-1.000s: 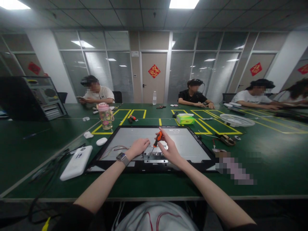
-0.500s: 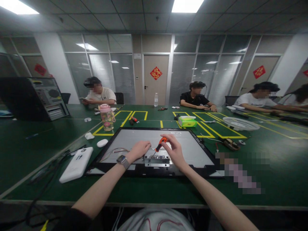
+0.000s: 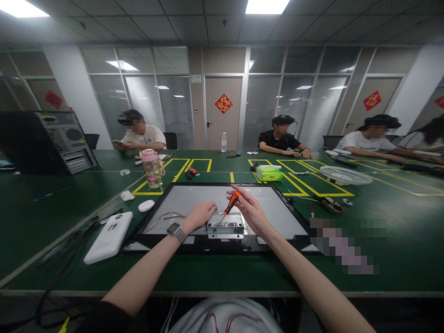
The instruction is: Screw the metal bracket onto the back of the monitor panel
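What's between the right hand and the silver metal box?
A screwdriver. In the head view, its orange-and-black handle is at the right hand, and its thin shaft slants down toward the metal box.

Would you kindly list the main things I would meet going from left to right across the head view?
Computer tower, white slab-shaped device, pink-lidded bottle, left hand, orange-and-black screwdriver, right hand, round white grille.

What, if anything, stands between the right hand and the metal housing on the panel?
Only the orange-handled screwdriver, slanting from the right hand down to the left part of the metal housing; nothing else visible is between.
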`<state>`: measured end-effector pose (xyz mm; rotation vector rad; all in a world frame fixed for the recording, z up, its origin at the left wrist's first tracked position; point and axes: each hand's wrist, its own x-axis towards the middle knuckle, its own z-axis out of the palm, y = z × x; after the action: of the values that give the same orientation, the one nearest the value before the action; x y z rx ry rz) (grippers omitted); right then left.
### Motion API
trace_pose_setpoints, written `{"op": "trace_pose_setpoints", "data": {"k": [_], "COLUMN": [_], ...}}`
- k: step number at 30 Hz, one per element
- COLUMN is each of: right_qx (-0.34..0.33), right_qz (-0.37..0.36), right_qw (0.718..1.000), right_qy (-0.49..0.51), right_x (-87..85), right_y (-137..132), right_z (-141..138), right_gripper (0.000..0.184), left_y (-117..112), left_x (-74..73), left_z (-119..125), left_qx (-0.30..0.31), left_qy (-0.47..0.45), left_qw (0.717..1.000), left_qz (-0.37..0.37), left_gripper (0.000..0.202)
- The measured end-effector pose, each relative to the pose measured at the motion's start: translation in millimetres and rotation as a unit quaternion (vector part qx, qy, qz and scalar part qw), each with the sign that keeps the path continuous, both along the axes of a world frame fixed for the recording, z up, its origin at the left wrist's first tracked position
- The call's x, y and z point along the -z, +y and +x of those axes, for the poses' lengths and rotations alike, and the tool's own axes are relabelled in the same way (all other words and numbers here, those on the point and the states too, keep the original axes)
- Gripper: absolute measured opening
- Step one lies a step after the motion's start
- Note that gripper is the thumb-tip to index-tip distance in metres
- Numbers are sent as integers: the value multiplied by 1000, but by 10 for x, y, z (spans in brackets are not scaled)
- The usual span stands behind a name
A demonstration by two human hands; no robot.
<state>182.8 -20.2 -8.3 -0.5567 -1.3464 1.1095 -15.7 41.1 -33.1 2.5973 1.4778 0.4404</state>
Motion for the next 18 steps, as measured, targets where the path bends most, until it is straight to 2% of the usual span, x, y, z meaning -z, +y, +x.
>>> {"op": "trace_pose_setpoints", "data": {"k": [3,7,13,15,18], "right_qx": [7,59,36,72,159], "right_qz": [-4,-10,20,53,125], "right_qw": [1000,998,998,992,966], "right_qy": [-4,-12,-47,-93,-162], "right_x": [3,44,13,-5,-16], "right_y": [9,39,17,4,-11], "right_z": [10,26,40,54,73], "right_gripper": [45,37,40,38,31], "left_y": [3,3,27,33,30], "left_x": [5,11,36,40,38], "left_z": [-4,-12,-16,-18,-22], "left_qx": [0,3,1,1,1], "left_qy": [0,0,2,3,2], "left_qw": [1000,1000,1000,1000,1000], "left_qz": [0,-1,-2,-3,-4], "left_gripper": [38,38,40,40,39]}}
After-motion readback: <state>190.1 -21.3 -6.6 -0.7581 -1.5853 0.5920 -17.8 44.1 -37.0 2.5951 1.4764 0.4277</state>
